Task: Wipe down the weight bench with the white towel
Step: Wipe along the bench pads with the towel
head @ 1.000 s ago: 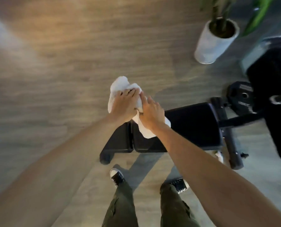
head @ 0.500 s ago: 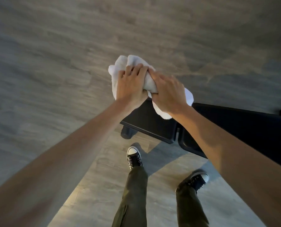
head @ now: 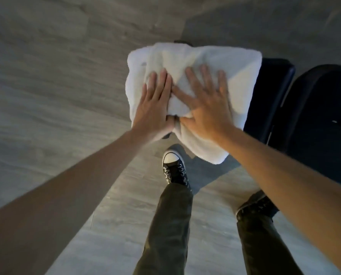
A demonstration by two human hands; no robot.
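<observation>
The white towel (head: 209,62) lies spread over the left end of the black padded weight bench (head: 271,96). My left hand (head: 153,104) presses flat on the towel's left part, fingers together. Beside it, my right hand (head: 205,104) presses on the middle of the towel with fingers spread. A corner of the towel hangs off the bench's near edge. A second black pad (head: 320,120) of the bench continues to the right, across a narrow gap. The bench end under the towel is hidden.
Grey wood-look floor (head: 56,86) surrounds the bench. My left shoe (head: 174,167) and right shoe (head: 259,203), with dark trousers, stand just in front of the bench.
Both hands have gone from bunching the towel to pressing it flat and spread over the bench end. The view has moved closer and leftward along the bench.
</observation>
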